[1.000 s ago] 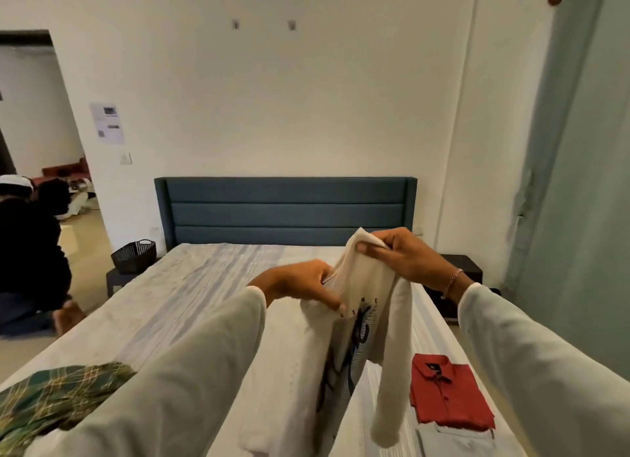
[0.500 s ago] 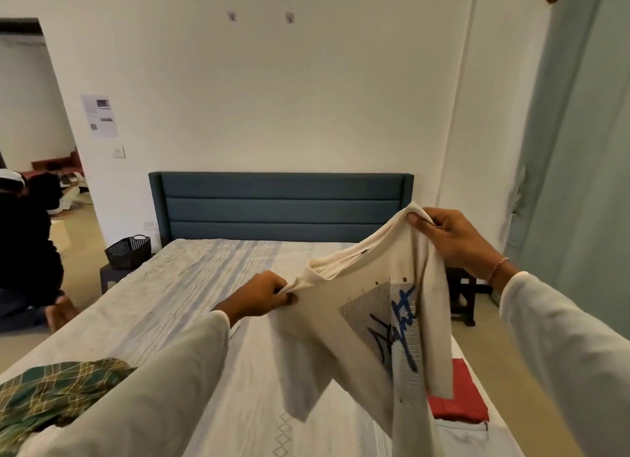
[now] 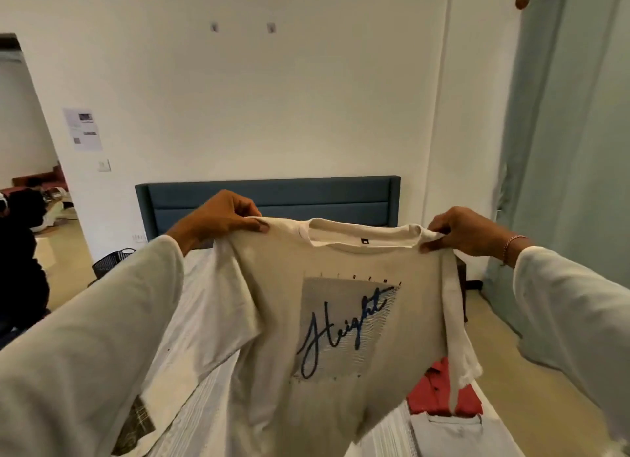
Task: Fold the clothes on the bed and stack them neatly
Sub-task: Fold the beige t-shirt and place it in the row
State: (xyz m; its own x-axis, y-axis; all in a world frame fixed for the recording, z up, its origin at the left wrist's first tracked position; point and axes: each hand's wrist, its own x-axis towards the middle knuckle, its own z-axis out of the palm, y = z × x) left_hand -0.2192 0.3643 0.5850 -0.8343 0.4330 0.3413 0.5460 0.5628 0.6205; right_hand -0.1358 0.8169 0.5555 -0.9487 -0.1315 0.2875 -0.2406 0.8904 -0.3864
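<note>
Head view shows the bed (image 3: pixel 204 398) running away from you to its blue headboard (image 3: pixel 272 197), and over it hangs the cream T-shirt (image 3: pixel 341 320), held up in the air above the bed's right half, print facing you. Expect it to be light, soft and floppy: it has no stiffness, so it will sag and swing wherever you are not holding it. The shoulder seams are the right places to take hold, and you have them. Your left hand (image 3: pixel 221 218) pinches the left shoulder with curled fingers and thumb; your right hand (image 3: pixel 460 231) pinches the right shoulder beside the collar the same way. Lower it flat before folding, I would judge, since folds made in the air will slip. By the bed's right edge, below the shirt, lie a folded red shirt (image 3: pixel 439 392) and a pale grey garment (image 3: pixel 450 432) nearer you. The chest print reads "Height" in dark script, with small spaced letters above it, partly legible as "TREME". A small dark neck label (image 3: pixel 364 241) is too small to read
</note>
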